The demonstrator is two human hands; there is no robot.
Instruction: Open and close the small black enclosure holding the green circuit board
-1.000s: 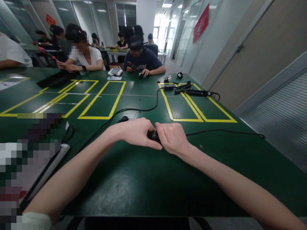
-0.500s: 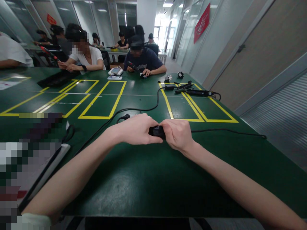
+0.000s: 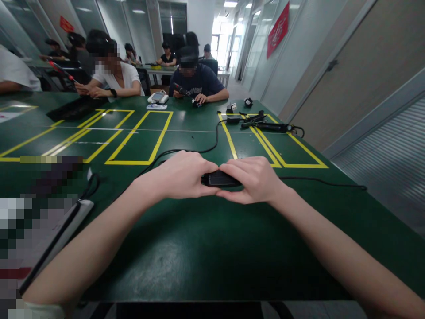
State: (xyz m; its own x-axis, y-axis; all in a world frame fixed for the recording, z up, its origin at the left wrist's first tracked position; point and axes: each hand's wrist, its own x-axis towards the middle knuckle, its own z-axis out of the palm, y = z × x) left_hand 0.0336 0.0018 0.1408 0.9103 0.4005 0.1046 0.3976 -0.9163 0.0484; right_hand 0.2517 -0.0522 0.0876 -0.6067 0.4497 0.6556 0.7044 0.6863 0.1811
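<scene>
Between my two hands is a black power adapter, a smooth rectangular block (image 3: 223, 178) held just above the green table (image 3: 186, 248). My left hand (image 3: 184, 175) grips its left end between thumb and fingers. My right hand (image 3: 254, 178) closes on its right end, fingers along the far side and thumb on the near side. The two hands touch at the fingertips. A black cable (image 3: 322, 180) runs right from behind my right hand. Another black cable (image 3: 212, 144) curves across the table behind my left hand. Parts of the adapter's ends are hidden by my fingers.
Yellow tape rectangles (image 3: 151, 137) mark the table. At the far right lie a black handheld tool (image 3: 274, 127) and small black-and-white pieces (image 3: 231, 107). A white device (image 3: 158, 97) stands at the back. Co-workers sit opposite, one bent over a small part (image 3: 197, 103). Blurred items lie at left.
My right hand has opened from a tight curl and shifted right, now holding the adapter's end with longer fingers. More of the adapter shows. The view has shifted slightly.
</scene>
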